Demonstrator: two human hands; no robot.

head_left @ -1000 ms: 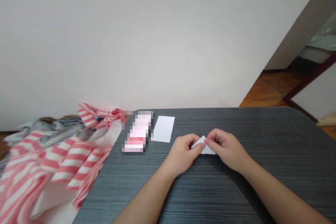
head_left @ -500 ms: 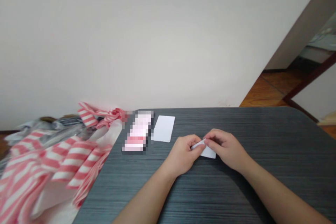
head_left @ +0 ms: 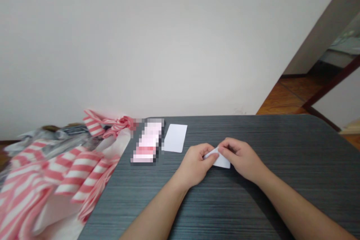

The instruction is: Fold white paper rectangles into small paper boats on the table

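Between two hands [head_left: 194, 165] [head_left: 242, 159], one folded paper [head_left: 222, 160]

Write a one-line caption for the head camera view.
Head camera view: left hand and right hand pinch folded white paper at a dark table, near a white card.

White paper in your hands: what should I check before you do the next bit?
1. The left hand pinches the folded white paper: ok.
2. The right hand pinches it too: ok.
3. The fold's edges line up: cannot tell, fingers hide them.
4. The white card lies apart from the hands: ok.
5. The pink-striped material lies away from the hands: ok.
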